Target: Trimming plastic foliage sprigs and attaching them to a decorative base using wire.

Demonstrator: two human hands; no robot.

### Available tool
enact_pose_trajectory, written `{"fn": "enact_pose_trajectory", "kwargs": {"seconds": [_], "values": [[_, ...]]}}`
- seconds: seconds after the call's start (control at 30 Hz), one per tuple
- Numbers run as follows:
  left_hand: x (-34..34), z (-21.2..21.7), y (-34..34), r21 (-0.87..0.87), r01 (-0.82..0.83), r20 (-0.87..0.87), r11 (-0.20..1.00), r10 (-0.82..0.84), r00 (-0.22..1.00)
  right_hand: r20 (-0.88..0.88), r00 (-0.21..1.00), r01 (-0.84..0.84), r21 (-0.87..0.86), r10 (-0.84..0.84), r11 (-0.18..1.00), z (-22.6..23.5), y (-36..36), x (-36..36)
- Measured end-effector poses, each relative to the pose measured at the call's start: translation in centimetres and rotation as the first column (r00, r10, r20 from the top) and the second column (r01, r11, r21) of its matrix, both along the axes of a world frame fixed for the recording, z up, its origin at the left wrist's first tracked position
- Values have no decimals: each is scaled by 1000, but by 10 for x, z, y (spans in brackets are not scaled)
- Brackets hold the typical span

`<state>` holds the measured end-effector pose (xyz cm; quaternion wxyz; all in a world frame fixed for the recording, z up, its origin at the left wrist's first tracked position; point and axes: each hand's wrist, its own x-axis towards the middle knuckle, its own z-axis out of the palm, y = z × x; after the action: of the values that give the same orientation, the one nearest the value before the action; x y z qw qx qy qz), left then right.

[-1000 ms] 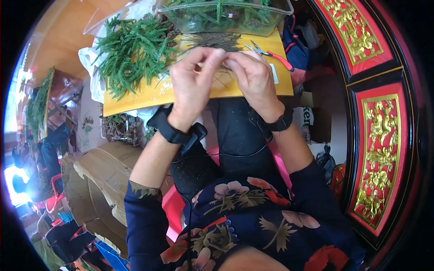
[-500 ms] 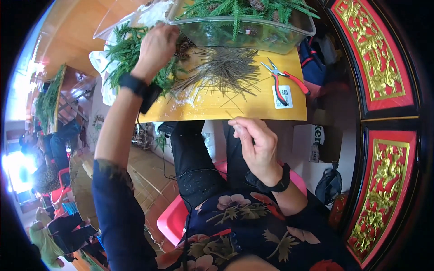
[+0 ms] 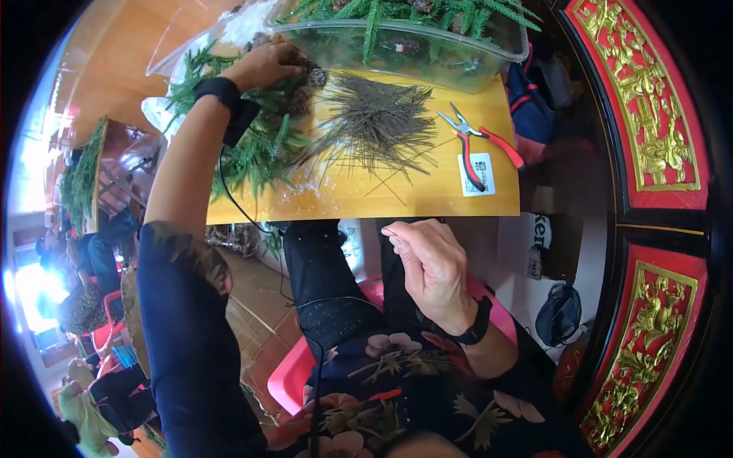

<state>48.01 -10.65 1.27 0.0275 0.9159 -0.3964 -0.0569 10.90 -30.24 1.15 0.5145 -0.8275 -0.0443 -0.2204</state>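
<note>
Light, Brittle and Best Held Gently

The left hand (image 3: 267, 65) lay over the pine cones (image 3: 317, 77) beside green sprigs (image 3: 263, 156) on the bench (image 3: 427, 202), its fingers loosely curled; I could not tell whether they gripped one. The right hand (image 3: 434, 263) hung before the near edge, thumb and forefinger pinched on what looked like a thin strand's tip. More brown strands (image 3: 382, 114) lay heaped left of the pliers (image 3: 467, 131). By their look, the cones were light and rigid, with breakable scales, best taken round the middle; the strands seemed slim and springy, best pinched near one end.
</note>
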Motion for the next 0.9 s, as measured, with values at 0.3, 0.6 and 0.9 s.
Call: {"fn": "enact_pose_trajectory", "kwargs": {"seconds": [0.3, 0.6, 0.9], "values": [[-68, 27, 6, -150, 22, -223, 988, -55, 973, 37, 998, -42, -59, 44, 997, -4, 9, -5], [-90, 26, -18, -138, -114, -88, 984, 102, 991, 72, 996, -48, -105, 56, 993, -4, 11, -9], [-110, 56, 1, -325, -215, 157, 921, 277, 948, 98, 992, -69, -67, 75, 995, -2, 14, -6]]}}
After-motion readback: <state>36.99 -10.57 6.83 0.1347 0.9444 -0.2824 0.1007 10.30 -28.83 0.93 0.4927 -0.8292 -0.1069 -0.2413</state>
